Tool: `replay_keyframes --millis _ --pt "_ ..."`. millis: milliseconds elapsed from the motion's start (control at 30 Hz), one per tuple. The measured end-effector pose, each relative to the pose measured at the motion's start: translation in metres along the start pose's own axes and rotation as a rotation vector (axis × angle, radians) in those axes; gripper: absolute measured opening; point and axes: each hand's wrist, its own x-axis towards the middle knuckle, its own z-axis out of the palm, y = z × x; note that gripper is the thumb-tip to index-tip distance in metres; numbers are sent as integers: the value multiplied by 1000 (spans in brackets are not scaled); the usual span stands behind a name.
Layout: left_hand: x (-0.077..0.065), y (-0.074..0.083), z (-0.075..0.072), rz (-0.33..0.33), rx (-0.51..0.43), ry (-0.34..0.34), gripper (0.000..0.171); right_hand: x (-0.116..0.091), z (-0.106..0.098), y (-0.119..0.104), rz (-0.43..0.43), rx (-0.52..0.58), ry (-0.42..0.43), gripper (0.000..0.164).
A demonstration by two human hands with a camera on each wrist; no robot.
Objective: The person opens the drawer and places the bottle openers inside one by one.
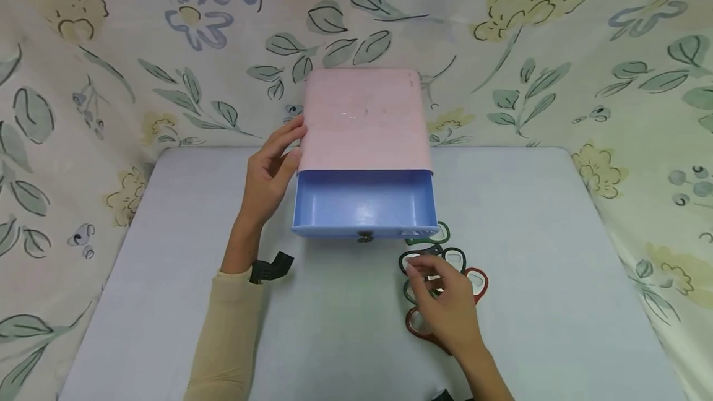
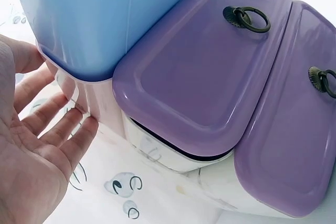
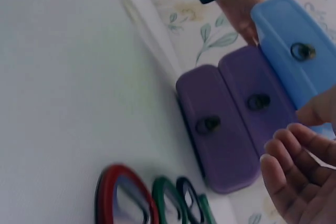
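One drawer [image 1: 364, 203] out; I see left hand [image 1: 268, 179], fingers apart, touching cabinet [image 1: 364, 122]; right hand [image 1: 448, 305], loosely curled, unclamped, over scissors [image 3: 107, 195]

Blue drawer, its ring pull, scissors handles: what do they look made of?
Blue drawer: glossy plastic, most likely, given its bright reflections and rounded edges.
Ring pull: probably metal with a dark, aged finish, from its bronze tint; painted plastic possible.
Scissors handles: seemingly smooth plastic, judging by their even colour.
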Motion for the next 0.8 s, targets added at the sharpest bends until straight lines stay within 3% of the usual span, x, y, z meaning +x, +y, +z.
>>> replay_keyframes --millis 167,433,600,800 --pt "1 0 0 10 -9 -2 43 -5 -11 19 -39 -100 41 20" --pt "-2 -2 0 -5 0 5 42 -13 -34 41 70 -308 79 28" --pt "-1 1 2 -19 13 0 43 -18 -45 49 69 -423 115 32" --pt "-2 2 0 -27 24 12 43 -14 -50 56 71 -504 99 33"
